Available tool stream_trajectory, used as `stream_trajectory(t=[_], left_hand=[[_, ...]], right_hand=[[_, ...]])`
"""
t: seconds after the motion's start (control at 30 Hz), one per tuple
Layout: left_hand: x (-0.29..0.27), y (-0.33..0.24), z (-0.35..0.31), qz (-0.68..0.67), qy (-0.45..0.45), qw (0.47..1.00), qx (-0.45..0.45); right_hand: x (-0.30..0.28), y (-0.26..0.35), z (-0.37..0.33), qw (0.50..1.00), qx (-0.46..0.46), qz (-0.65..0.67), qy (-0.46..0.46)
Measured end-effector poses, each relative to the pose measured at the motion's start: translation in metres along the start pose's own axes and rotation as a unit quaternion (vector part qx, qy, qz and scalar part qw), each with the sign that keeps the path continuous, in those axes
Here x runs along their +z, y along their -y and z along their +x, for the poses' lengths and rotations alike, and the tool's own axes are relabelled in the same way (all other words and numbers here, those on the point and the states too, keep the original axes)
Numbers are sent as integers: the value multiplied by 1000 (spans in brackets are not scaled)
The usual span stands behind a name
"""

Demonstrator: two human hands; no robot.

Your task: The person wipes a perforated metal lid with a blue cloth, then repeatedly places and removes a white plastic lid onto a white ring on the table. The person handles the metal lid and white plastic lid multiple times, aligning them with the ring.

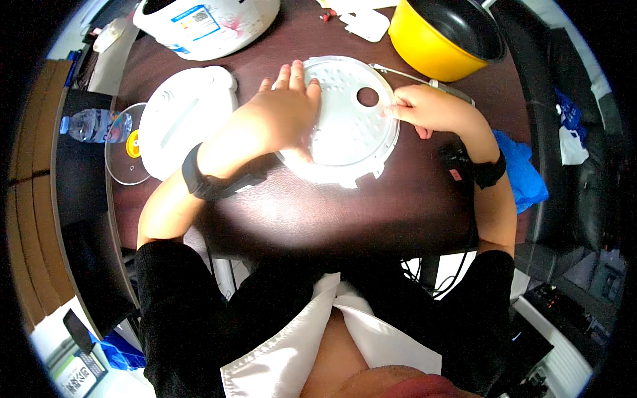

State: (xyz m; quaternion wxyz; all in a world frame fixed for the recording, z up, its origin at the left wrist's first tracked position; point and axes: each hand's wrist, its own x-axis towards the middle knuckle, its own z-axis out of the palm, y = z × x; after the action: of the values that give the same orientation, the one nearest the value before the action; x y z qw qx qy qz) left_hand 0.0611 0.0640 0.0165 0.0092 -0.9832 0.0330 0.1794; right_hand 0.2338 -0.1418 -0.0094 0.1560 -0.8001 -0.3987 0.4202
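A round, pale, dimpled plate (336, 142) with one round hole, like a rice cooker's inner lid, lies on the dark table in front of me. My left hand (275, 116) rests over its left side, fingers stretched out and a little apart. At the plate's right rim, my right hand (424, 109) pinches the edge between thumb and fingers. Small tabs stick out along the rim nearest me. Beside my left forearm is a white plastic lid cover (189, 109) with a rounded lug.
A white rice cooker body (229, 30) stands at the far left, and a yellow pot (431, 43) with a dark inside at the far right. A glass lid (119, 162) overhangs the left edge near a water bottle (93, 125). A blue bag (521, 172) lies right.
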Motion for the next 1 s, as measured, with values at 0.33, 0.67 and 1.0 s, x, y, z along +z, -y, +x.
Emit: stream_trajectory(t=[0.33,0.67,1.0], left_hand=[[-17,-8,3,8,71,997,-27],[-18,-6,5,-2,83,996,-20],[-16,-8,-10,9,103,994,-23]], right_hand=[[-12,-8,2,998,-10,65,-18],[-5,-14,22,965,-89,-28,-246],[-10,-11,42,923,-163,-165,-306]])
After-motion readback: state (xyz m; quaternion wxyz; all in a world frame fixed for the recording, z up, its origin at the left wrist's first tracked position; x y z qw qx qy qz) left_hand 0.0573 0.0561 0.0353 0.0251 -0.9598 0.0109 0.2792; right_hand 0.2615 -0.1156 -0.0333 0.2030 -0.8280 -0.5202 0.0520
